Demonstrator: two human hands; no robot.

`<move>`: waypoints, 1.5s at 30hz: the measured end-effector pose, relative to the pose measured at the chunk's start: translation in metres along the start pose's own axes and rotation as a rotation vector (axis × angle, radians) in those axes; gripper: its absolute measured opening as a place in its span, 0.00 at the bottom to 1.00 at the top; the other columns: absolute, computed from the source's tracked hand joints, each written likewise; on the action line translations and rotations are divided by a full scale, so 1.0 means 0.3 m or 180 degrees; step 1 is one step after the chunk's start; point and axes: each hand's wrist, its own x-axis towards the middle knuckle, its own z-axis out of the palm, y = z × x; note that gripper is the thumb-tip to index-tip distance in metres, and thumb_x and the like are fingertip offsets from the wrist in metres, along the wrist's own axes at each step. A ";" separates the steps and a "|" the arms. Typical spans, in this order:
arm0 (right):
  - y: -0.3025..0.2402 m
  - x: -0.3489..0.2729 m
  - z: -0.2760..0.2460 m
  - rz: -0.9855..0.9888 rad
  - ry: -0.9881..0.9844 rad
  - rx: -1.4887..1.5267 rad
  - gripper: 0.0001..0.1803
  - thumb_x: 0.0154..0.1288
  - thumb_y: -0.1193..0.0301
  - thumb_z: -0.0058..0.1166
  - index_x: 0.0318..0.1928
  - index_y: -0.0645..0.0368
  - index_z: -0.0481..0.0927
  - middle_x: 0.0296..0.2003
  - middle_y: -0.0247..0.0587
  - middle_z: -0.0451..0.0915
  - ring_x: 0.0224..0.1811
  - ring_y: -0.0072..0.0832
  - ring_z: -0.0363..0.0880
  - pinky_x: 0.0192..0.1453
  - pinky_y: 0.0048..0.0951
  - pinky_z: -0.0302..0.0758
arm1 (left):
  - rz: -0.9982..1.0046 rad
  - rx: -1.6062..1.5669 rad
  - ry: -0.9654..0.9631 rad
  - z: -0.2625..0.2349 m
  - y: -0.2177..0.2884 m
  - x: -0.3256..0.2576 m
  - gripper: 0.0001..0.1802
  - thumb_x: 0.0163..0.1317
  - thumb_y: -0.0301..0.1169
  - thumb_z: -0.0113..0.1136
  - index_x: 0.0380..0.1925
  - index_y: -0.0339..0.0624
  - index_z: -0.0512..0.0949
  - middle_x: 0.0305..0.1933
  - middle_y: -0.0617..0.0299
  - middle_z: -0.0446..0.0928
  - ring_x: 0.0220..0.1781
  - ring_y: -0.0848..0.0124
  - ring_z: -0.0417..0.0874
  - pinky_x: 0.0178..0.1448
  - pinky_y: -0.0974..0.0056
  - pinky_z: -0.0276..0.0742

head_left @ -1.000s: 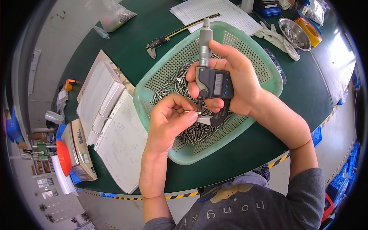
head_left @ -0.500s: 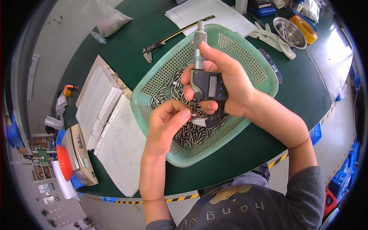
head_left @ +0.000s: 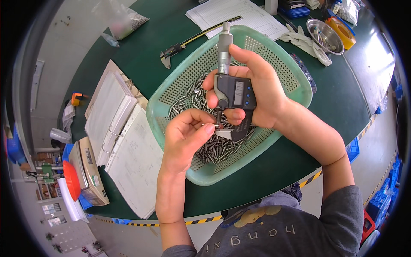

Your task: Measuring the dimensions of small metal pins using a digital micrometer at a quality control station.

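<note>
My right hand [head_left: 266, 92] is wrapped round a digital micrometer [head_left: 223, 45], its thimble pointing away from me and its C-shaped frame nearest me. My left hand [head_left: 185, 137] pinches a small metal pin [head_left: 217, 126] between thumb and fingertip, at the gap between the micrometer's spindle and anvil. Fingertips hide most of the pin. Below both hands lies a pale green perforated basket [head_left: 274, 53], with a heap of similar slim metal pins [head_left: 214, 152] in it.
An open ring binder [head_left: 128, 160] lies left of the basket, beside a weighing scale [head_left: 90, 171]. Beyond the basket are a caliper [head_left: 173, 50] and paper sheets [head_left: 239, 15]. White gloves [head_left: 306, 45] and a metal bowl [head_left: 325, 36] stand at the far right.
The micrometer's spindle sits lower, close to the anvil and the pin, where a wider gap showed before. The display reading differs. Both hands have barely shifted.
</note>
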 end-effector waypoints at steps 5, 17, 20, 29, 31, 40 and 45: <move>0.001 0.001 0.009 -0.0053 0.0115 -0.0209 0.33 0.60 0.42 0.34 0.31 0.62 0.74 0.21 0.43 0.75 0.10 0.22 0.64 0.12 0.19 0.61 | -0.0021 -0.0173 -0.0036 -0.008 -0.012 0.004 0.05 0.54 0.24 0.54 0.31 0.35 0.71 0.33 0.61 0.74 0.35 0.77 0.74 0.44 0.70 0.70; 0.015 0.004 0.014 -0.0528 0.0410 -0.0424 0.34 0.61 0.41 0.31 0.33 0.63 0.73 0.21 0.43 0.75 0.11 0.22 0.64 0.14 0.19 0.62 | 0.0079 -0.0012 0.0482 0.005 0.021 0.011 0.09 0.54 0.24 0.55 0.35 0.34 0.72 0.36 0.61 0.74 0.39 0.76 0.73 0.46 0.71 0.69; 0.011 0.012 -0.003 -0.0924 0.0531 -0.0577 0.34 0.64 0.44 0.26 0.36 0.65 0.72 0.22 0.42 0.75 0.10 0.23 0.63 0.15 0.20 0.62 | 0.0379 0.1258 0.0817 -0.013 0.010 0.011 0.08 0.53 0.25 0.56 0.34 0.36 0.74 0.36 0.61 0.75 0.40 0.71 0.75 0.46 0.68 0.70; 0.013 0.011 -0.005 -0.0692 0.0547 -0.0456 0.33 0.64 0.46 0.24 0.37 0.64 0.72 0.24 0.44 0.75 0.12 0.24 0.63 0.18 0.24 0.63 | 0.0757 0.4321 0.0492 0.013 -0.011 0.003 0.06 0.42 0.23 0.61 0.23 0.36 0.75 0.28 0.57 0.72 0.35 0.57 0.74 0.40 0.59 0.69; 0.014 0.011 -0.007 -0.0682 0.0533 -0.0447 0.33 0.64 0.45 0.24 0.37 0.64 0.72 0.24 0.44 0.75 0.11 0.24 0.63 0.18 0.23 0.63 | 0.0723 0.4335 0.0472 0.015 -0.004 0.007 0.06 0.43 0.22 0.60 0.24 0.36 0.74 0.29 0.58 0.73 0.35 0.60 0.75 0.41 0.61 0.69; 0.012 0.004 -0.006 -0.0369 0.0292 -0.0246 0.33 0.62 0.45 0.26 0.36 0.64 0.72 0.24 0.44 0.75 0.11 0.24 0.64 0.17 0.23 0.63 | 0.0478 0.0773 0.0437 0.014 0.013 0.005 0.05 0.52 0.21 0.56 0.31 0.34 0.73 0.34 0.60 0.75 0.39 0.75 0.75 0.45 0.71 0.70; 0.011 0.003 -0.006 -0.0349 0.0256 -0.0098 0.32 0.62 0.45 0.27 0.35 0.64 0.72 0.24 0.44 0.75 0.11 0.24 0.64 0.16 0.22 0.63 | 0.0890 0.0791 -0.0030 -0.001 0.005 0.013 0.08 0.55 0.21 0.54 0.36 0.32 0.73 0.36 0.59 0.75 0.39 0.75 0.74 0.46 0.71 0.69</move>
